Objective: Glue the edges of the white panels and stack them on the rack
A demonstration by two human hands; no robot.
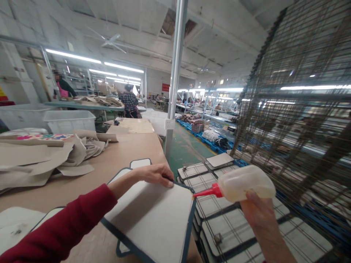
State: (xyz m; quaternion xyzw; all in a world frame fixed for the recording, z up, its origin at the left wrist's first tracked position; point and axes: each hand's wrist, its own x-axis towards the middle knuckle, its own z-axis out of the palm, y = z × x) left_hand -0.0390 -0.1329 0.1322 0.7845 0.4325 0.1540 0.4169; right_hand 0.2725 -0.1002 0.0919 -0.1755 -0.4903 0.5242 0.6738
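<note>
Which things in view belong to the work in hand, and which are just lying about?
In use:
dark-edged panel, held by the left hand
squeeze bottle, in the right hand, red nozzle at the panel's edge
table, beneath the panel

Apparently just lying about:
beige pieces
white tubs
similar panels at right, though possibly related

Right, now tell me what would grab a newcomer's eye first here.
Probably the translucent bottle with its red nozzle, in the right hand, its tip at the dark-edged white panel's corner. Next, the tall wire rack looming at the right, and the pale cut pieces heaped on the table's left.
</note>
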